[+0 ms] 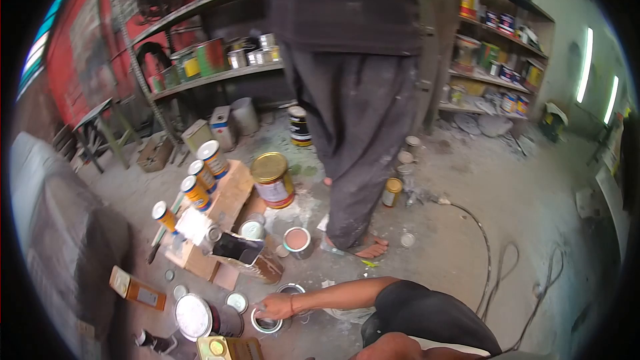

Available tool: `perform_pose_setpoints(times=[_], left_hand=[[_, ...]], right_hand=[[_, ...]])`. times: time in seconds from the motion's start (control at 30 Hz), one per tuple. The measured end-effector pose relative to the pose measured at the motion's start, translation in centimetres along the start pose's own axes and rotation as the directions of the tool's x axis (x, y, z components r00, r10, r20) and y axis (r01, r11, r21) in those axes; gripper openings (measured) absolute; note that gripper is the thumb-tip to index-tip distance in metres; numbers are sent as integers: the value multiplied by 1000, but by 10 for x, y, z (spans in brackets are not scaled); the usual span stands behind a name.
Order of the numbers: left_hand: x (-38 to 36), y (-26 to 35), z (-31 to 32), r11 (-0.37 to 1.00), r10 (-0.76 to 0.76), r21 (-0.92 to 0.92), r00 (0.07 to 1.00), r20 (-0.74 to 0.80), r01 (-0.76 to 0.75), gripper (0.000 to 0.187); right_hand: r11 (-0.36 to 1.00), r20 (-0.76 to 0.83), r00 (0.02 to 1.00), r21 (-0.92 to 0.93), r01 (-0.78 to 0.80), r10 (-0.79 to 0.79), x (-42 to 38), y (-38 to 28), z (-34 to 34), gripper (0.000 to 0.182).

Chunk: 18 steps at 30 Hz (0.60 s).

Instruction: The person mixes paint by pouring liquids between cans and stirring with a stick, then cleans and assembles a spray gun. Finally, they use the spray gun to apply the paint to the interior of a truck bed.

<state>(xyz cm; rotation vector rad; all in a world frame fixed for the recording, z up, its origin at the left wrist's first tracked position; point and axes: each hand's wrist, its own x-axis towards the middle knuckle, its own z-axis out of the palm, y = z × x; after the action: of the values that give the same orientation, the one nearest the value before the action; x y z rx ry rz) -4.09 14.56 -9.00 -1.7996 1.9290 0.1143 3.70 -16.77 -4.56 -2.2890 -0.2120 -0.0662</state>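
Note:
My right hand, with a thin band at the wrist, reaches left low in the view. Its fingers are curled at the rim of an open metal can; the fingertips are partly hidden. Just behind the wrist stands a second open can. Left of my hand are a round lid and a larger tin with a whitish top. A yellow rectangular tin is at the bottom edge. Farther off is a can of pinkish-brown paint. My left hand is not in view.
A barefoot person in dark clothes stands close in front. Orange-and-blue cans stand around a wooden board, beside a large gold-lidded tin. A cable lies on the floor to the right. Shelves hold tins.

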Motion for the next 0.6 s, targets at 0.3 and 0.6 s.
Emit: perform_pose_setpoints(times=[0.3,0.6], left_hand=[[-38,-86,-245,459,-2,-888,1000,26,24,66],[-36,-85,-255,493,-29,-864,994,105,106,77]], right_hand=[[991,140,984,-94,-93,106,0,-26,-26,52],[988,42,999,-154,20,-14,0,-25,-30,44]])
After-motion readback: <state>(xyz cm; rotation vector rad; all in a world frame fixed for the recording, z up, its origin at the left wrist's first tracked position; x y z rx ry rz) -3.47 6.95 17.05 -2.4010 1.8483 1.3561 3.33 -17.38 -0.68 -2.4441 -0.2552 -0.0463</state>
